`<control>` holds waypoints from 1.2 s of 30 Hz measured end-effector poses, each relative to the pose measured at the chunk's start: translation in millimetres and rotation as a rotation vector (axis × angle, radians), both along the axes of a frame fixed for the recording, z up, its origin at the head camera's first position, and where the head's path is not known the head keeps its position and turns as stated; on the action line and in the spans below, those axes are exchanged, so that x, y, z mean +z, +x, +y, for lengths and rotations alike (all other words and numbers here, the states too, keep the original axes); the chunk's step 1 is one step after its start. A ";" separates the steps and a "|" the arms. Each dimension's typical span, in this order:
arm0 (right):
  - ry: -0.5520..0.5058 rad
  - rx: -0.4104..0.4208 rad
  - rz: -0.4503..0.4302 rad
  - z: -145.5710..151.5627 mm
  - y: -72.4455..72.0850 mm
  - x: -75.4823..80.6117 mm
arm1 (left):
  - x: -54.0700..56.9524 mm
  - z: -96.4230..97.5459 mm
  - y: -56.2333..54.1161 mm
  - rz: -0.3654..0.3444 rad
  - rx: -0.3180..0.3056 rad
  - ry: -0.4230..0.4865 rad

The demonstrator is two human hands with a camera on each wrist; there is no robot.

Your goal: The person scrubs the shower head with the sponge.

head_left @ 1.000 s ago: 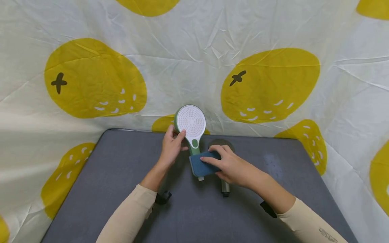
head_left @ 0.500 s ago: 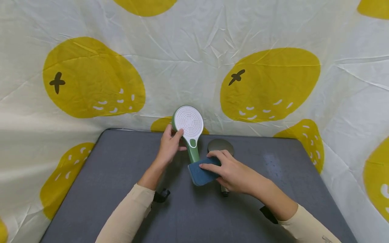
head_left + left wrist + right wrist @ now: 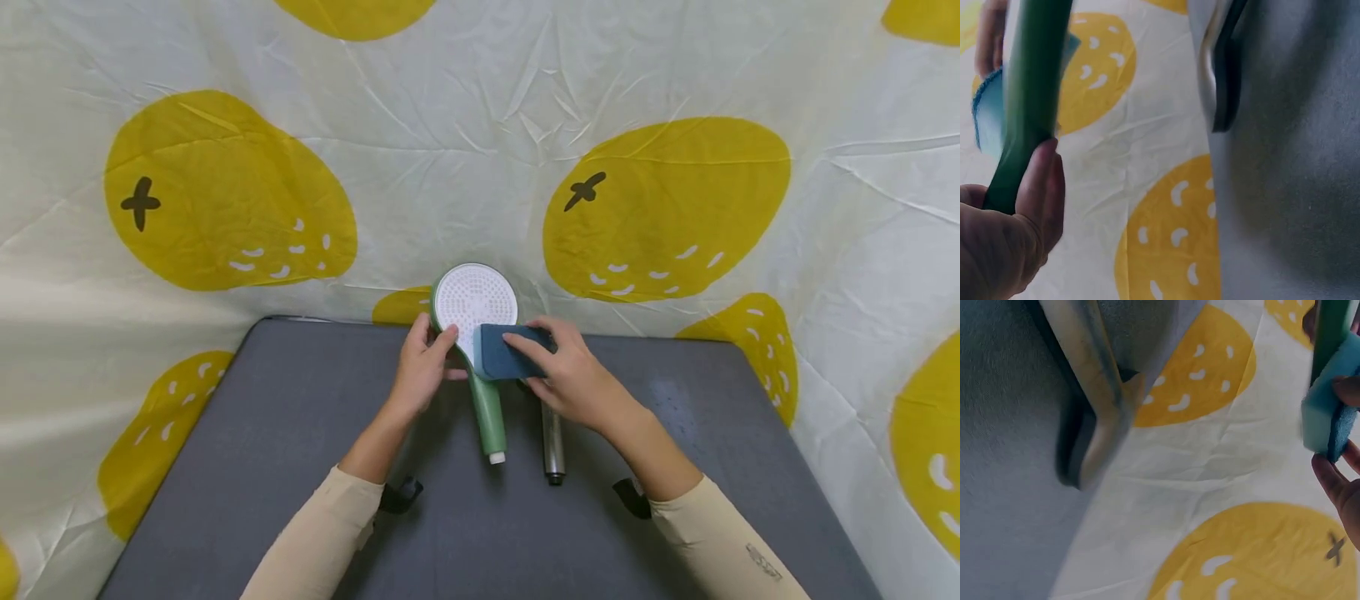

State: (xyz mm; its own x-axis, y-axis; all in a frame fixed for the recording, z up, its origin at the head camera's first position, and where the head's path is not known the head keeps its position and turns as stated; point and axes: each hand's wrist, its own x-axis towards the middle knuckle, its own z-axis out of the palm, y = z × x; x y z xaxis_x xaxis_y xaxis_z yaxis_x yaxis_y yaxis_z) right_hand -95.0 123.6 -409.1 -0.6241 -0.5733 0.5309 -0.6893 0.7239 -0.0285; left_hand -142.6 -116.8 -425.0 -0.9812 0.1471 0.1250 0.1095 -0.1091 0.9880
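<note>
A green shower head (image 3: 487, 412) with a round white spray face tilts up over the table's far edge, its handle pointing toward me. My left hand (image 3: 422, 367) grips its head at the left rim, thumb on the front and fingers behind. My right hand (image 3: 573, 371) pinches a blue sponge (image 3: 506, 352) against the neck and lower spray face, covering that part. In the right wrist view the sponge (image 3: 1329, 400) shows a light blue layer and a darker one, with fingers along its edges. The left wrist view has the green handle (image 3: 1038, 75) rising from the left hand (image 3: 1013, 237).
A second shower head, grey metal, lies on the dark grey table (image 3: 300, 433) under my right hand; its handle (image 3: 553, 442) shows and its head is mostly hidden. A white cloth with yellow fruit shapes (image 3: 667, 208) hangs behind and at both sides.
My right hand has slid the sponge first down the handle, then up to the neck and spray face, uncovering the handle. The left hand keeps its grip; the shower head has shifted slightly.
</note>
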 end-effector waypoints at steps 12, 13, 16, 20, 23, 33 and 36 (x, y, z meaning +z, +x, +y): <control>-0.079 0.035 -0.095 6.8 0.5 -4.2 | -3.9 1.8 -1.2 -0.057 0.016 0.111; -0.068 0.040 -0.109 6.4 3.4 -3.9 | -4.4 1.8 -1.9 -0.057 0.024 0.111; -0.036 0.065 -0.145 5.1 13.1 -5.0 | -5.1 1.1 -3.8 -0.064 0.051 0.118; -0.013 0.113 -0.181 2.7 29.3 -10.0 | -7.5 -1.0 -5.6 -0.089 0.081 0.120; 0.016 0.147 -0.204 2.9 43.2 -13.9 | -11.1 -1.6 -7.5 -0.110 0.092 0.119; 0.065 0.203 -0.164 3.4 62.3 -12.1 | -14.8 -1.4 -13.5 -0.122 0.103 0.180; 0.065 0.185 -0.136 -1.9 55.7 -6.1 | -13.0 -2.7 -15.2 -0.128 0.098 0.222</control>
State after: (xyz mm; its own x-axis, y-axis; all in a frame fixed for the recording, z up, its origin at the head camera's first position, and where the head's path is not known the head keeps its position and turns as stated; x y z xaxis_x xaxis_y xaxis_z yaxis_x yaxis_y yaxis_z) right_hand -39.3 121.7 -415.2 -0.5690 -0.7144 0.4073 -0.8031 0.5893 -0.0883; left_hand -157.7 -119.5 -438.0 -0.9993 0.0330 0.0178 0.0063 -0.3201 0.9474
